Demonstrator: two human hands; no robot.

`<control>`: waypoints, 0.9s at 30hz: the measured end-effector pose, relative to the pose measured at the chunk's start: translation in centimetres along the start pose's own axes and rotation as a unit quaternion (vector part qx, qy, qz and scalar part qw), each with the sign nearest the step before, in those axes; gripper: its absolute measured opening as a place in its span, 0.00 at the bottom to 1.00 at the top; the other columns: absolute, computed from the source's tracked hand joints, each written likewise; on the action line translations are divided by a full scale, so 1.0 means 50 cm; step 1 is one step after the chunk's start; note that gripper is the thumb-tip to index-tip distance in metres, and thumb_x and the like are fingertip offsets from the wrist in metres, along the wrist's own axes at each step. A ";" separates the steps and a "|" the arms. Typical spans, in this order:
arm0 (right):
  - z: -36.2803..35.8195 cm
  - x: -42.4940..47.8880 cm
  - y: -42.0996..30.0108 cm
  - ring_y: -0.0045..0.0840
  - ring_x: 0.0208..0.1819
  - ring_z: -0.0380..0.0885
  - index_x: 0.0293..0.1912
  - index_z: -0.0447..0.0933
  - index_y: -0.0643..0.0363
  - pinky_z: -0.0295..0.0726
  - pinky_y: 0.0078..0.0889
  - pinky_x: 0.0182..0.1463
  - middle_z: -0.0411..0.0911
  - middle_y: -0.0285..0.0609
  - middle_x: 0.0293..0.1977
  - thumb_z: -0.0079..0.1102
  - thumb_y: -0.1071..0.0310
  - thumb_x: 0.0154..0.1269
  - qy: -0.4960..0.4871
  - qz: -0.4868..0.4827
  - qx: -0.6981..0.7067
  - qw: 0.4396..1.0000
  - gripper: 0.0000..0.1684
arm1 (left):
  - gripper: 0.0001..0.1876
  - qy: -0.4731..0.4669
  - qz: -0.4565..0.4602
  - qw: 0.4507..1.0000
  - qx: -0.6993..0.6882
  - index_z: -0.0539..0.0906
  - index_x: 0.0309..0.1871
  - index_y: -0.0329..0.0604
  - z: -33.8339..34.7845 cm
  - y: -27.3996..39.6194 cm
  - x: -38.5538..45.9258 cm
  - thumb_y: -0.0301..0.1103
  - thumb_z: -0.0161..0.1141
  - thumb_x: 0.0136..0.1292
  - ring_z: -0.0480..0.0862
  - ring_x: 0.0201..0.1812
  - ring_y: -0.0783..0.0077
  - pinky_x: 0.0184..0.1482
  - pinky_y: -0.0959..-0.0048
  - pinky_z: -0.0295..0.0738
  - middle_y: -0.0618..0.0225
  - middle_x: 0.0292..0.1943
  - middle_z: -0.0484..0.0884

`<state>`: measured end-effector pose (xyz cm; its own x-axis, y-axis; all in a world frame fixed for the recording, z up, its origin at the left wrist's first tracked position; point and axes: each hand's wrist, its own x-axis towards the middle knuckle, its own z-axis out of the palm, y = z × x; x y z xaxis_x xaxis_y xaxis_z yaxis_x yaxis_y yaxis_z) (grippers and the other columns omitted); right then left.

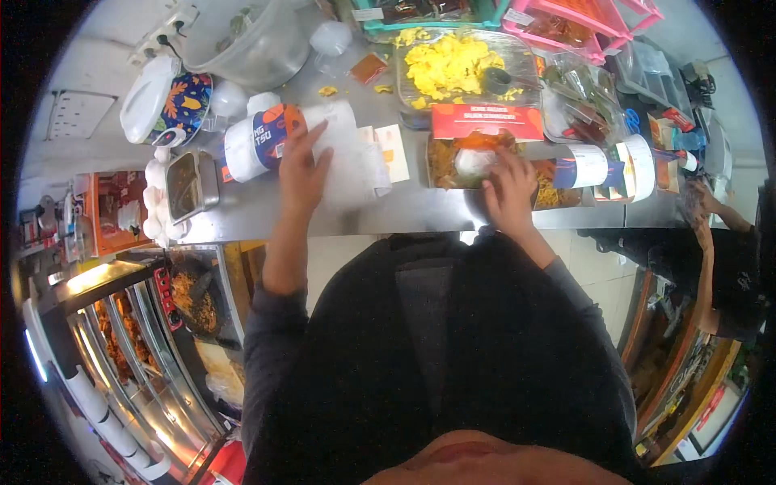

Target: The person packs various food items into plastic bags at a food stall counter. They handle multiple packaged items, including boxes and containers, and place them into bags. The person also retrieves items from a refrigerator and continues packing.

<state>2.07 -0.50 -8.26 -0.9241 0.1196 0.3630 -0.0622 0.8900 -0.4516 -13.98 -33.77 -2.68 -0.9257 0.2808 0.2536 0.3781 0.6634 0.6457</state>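
Note:
My left hand lies over the edge of a blue and orange printed food box and white paper slips; its fingers are spread. My right hand reaches into an open food box with a red printed lid, its fingertips beside a small white item, whose kind I cannot tell. Whether the fingers pinch it is unclear. Behind the box stands a metal tray of yellow scrambled egg with a dark ladle. A second box of noodle-like food sits just right of my right hand.
Eggs and a steel container stand at the left. A large bowl, a teal crate and a pink crate line the back. More labelled boxes stand right. Another person's hands are at the far right.

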 end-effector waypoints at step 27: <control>0.055 -0.061 -0.047 0.36 0.52 0.70 0.61 0.63 0.64 0.75 0.31 0.49 0.66 0.51 0.53 0.70 0.78 0.52 0.118 0.201 0.013 0.972 0.38 | 0.10 0.052 0.099 0.970 -0.215 0.78 0.34 0.37 0.002 -0.008 0.005 0.27 0.70 0.56 0.79 0.45 0.63 0.48 0.69 0.73 0.57 0.40 0.80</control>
<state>3.99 -4.19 -10.56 -0.7635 0.5563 0.3280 0.2747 0.7394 -0.6146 -14.36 -33.90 -2.93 -0.8406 0.2861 0.4600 0.5285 0.2469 0.8122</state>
